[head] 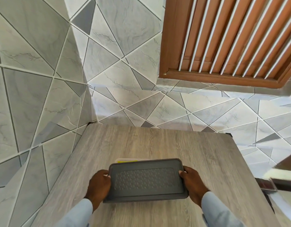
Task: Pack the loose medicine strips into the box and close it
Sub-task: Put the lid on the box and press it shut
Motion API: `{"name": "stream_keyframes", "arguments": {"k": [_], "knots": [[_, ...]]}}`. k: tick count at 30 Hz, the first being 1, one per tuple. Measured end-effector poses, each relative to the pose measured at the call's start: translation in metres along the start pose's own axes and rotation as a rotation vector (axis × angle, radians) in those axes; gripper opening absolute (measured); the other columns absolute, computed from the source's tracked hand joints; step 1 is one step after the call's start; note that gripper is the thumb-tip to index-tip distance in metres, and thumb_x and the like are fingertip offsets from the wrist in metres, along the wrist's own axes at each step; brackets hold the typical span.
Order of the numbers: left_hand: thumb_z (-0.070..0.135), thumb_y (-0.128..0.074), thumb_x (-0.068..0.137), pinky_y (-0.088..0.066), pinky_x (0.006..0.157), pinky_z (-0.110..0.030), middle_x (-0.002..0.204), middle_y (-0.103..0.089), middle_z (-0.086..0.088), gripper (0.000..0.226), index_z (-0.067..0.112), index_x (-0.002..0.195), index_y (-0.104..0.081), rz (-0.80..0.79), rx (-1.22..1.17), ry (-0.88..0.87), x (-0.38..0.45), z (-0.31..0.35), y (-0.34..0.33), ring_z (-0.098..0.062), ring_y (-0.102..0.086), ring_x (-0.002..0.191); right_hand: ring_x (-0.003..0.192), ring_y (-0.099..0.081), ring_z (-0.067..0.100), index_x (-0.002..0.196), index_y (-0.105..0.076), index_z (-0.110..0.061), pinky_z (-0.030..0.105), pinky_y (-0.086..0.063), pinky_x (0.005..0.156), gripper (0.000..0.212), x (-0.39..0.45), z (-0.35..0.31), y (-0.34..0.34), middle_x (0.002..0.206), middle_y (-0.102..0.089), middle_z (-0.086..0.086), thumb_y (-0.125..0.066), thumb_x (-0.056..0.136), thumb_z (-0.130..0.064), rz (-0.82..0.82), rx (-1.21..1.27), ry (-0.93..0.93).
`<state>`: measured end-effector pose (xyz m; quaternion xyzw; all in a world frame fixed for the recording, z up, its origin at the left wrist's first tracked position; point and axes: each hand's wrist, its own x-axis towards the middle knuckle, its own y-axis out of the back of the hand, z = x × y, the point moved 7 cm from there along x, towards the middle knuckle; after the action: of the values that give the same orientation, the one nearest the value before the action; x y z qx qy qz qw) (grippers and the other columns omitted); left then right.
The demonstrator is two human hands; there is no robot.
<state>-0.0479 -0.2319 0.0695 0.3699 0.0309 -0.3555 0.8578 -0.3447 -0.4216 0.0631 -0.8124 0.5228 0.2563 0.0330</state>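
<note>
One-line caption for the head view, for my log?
Both hands, left and right, hold grey lid over box on wooden table.

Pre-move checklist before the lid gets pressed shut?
1. Left hand grips the lid at its short end: ok.
2. Right hand grips the opposite end: ok.
3. Lid lined up over the box: not ok, a pale rim with yellow shows past the far edge.
4. All strips inside: cannot tell, lid hides the contents.
5. Loose strips left on the table: ok, none visible.
6. Lid seated all round: cannot tell.
</note>
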Motion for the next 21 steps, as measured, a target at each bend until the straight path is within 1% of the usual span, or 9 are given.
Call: {"name": "stream_keyframes", "arguments": {"k": [2, 4, 6, 7, 10, 13, 15, 17, 21], "knots": [[0.011, -0.046, 0.093, -0.045, 0.092, -0.037, 0.124, -0.058, -0.012, 0.029, 0.010, 0.120, -0.056, 0.019, -0.018, -0.007, 0.001, 0.005, -0.002, -0.029, -0.055, 0.110, 0.092, -0.065, 0.024, 0.102, -0.063, -0.018, 0.036, -0.054, 0.079, 0.021, -0.001, -0.003, 0.006, 0.099, -0.069, 0.004, -0.043, 0.099, -0.013, 0.115, -0.083, 0.059], [0.008, -0.047, 0.093, -0.045, 0.085, -0.033, 0.116, -0.060, -0.010, 0.027, 0.010, 0.117, -0.057, 0.045, -0.031, -0.044, 0.002, 0.016, -0.004, -0.025, -0.056, 0.100, 0.090, -0.062, 0.023, 0.100, -0.059, -0.020, 0.036, -0.051, 0.081, 0.016, -0.001, -0.003, 0.012, 0.095, -0.065, 0.003, -0.044, 0.098, -0.014, 0.243, -0.200, 0.105], [0.003, -0.047, 0.091, -0.045, 0.080, -0.032, 0.105, -0.059, -0.007, 0.025, 0.009, 0.113, -0.058, 0.078, -0.060, -0.071, 0.003, 0.027, -0.005, -0.023, -0.055, 0.093, 0.088, -0.063, 0.027, 0.098, -0.059, -0.012, 0.037, -0.051, 0.080, 0.016, 0.004, 0.002, 0.011, 0.092, -0.065, 0.008, -0.043, 0.098, -0.013, 0.313, -0.288, 0.113], [0.001, -0.047, 0.090, -0.046, 0.081, -0.033, 0.104, -0.059, -0.007, 0.026, 0.008, 0.112, -0.058, 0.091, -0.072, -0.074, 0.004, 0.030, -0.006, -0.024, -0.056, 0.093, 0.089, -0.063, 0.029, 0.102, -0.060, -0.006, 0.039, -0.053, 0.082, 0.019, 0.008, 0.006, 0.011, 0.094, -0.065, 0.011, -0.043, 0.098, -0.014, 0.337, -0.331, 0.102], [0.001, -0.048, 0.088, -0.049, 0.085, -0.038, 0.111, -0.062, -0.014, 0.026, 0.008, 0.111, -0.059, 0.090, -0.075, -0.047, 0.012, 0.032, -0.011, -0.028, -0.058, 0.097, 0.092, -0.062, 0.032, 0.108, -0.059, -0.007, 0.044, -0.055, 0.085, 0.025, 0.022, 0.011, 0.012, 0.102, -0.064, 0.015, -0.043, 0.097, -0.021, 0.397, -0.495, 0.060], [0.005, -0.051, 0.090, -0.050, 0.085, -0.038, 0.113, -0.061, -0.014, 0.022, 0.008, 0.110, -0.059, 0.077, -0.032, -0.053, 0.017, 0.033, -0.015, -0.031, -0.059, 0.099, 0.096, -0.062, 0.032, 0.109, -0.060, -0.010, 0.042, -0.053, 0.086, 0.025, 0.024, 0.005, 0.012, 0.106, -0.064, 0.014, -0.043, 0.097, -0.025, 0.420, -0.602, 0.042], [0.006, -0.051, 0.089, -0.048, 0.083, -0.036, 0.113, -0.060, -0.015, 0.021, 0.009, 0.107, -0.060, 0.083, 0.010, -0.072, 0.021, 0.031, -0.017, -0.031, -0.058, 0.099, 0.101, -0.059, 0.034, 0.113, -0.059, -0.008, 0.046, -0.052, 0.090, 0.027, 0.022, 0.005, 0.009, 0.112, -0.061, 0.017, -0.042, 0.097, -0.022, 0.401, -0.566, 0.030], [0.006, -0.051, 0.088, -0.048, 0.082, -0.036, 0.113, -0.060, -0.014, 0.021, 0.011, 0.107, -0.059, 0.085, 0.023, -0.085, 0.022, 0.026, -0.018, -0.029, -0.058, 0.097, 0.106, -0.056, 0.036, 0.121, -0.056, -0.007, 0.046, -0.050, 0.094, 0.030, 0.019, 0.008, 0.007, 0.118, -0.055, 0.018, -0.038, 0.099, -0.018, 0.387, -0.552, 0.033], [0.008, -0.051, 0.088, -0.049, 0.081, -0.034, 0.110, -0.058, -0.012, 0.023, 0.013, 0.110, -0.056, 0.084, 0.058, -0.157, 0.018, 0.017, -0.024, -0.021, -0.053, 0.091, 0.111, -0.053, 0.037, 0.130, -0.050, -0.009, 0.047, -0.047, 0.097, 0.036, 0.012, 0.016, 0.005, 0.119, -0.053, 0.018, -0.031, 0.099, -0.011, 0.379, -0.503, 0.082]]}}
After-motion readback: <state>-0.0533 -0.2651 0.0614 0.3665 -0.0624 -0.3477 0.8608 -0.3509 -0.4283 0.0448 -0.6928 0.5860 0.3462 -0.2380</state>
